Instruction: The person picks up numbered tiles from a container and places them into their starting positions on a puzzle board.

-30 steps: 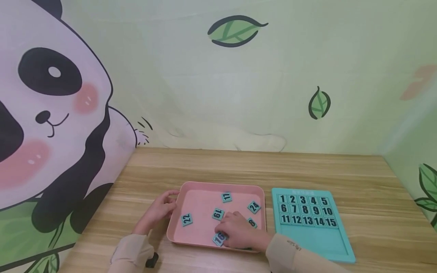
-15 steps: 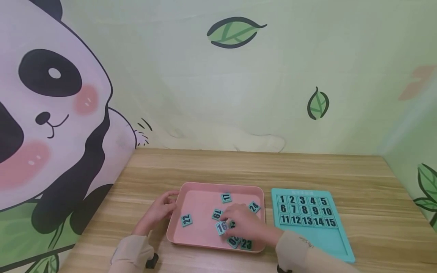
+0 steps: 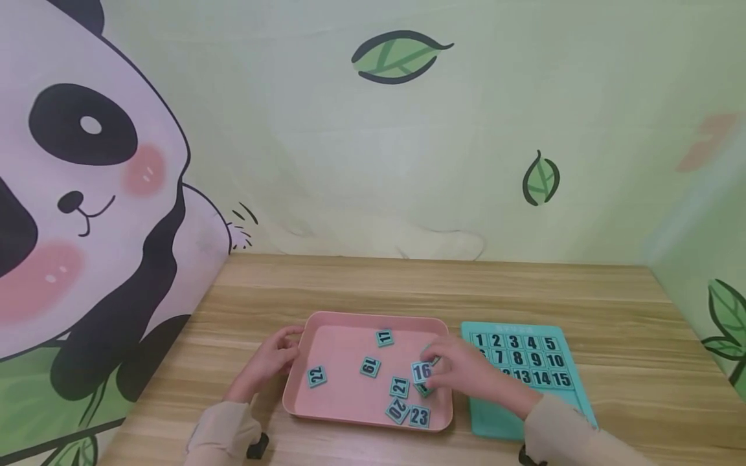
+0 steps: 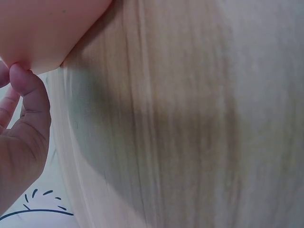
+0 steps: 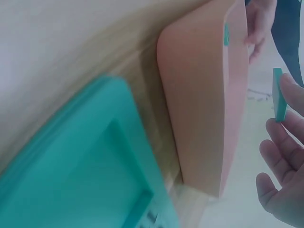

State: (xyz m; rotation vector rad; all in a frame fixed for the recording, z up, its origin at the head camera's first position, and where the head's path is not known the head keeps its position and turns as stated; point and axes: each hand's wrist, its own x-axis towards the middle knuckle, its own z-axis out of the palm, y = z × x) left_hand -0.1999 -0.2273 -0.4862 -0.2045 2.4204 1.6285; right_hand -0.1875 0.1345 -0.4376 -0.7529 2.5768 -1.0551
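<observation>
My right hand [image 3: 466,369] pinches a teal number tile [image 3: 421,372] marked 16 between thumb and fingertip, above the right side of a pink tray [image 3: 344,404]. In the right wrist view the tile [image 5: 279,95] shows edge-on, raised above the tray rim. My left hand [image 3: 271,362] grips the tray's left rim; the left wrist view has its thumb [image 4: 31,88] against the tray wall [image 4: 52,33]. Loose tiles lie in the tray, among them 22 [image 3: 316,376], 17 [image 3: 384,337], 19 [image 3: 370,367], 21 [image 3: 399,387], 20 [image 3: 397,410] and 23 [image 3: 419,416]. Others are partly hidden under my right hand.
Right of the tray lies a teal number board [image 3: 495,414], with tiles 1 to 15 in its upper rows and a bare lower part. My right forearm passes over it. Both stand on a wooden table [image 3: 350,278], with a panda-print wall [image 3: 291,129] behind.
My right hand has picked the 16 tile up from the tray's lower middle and carried it right and up toward the right rim. Tiles 20, 21 and 23 are now uncovered. My left hand stays put.
</observation>
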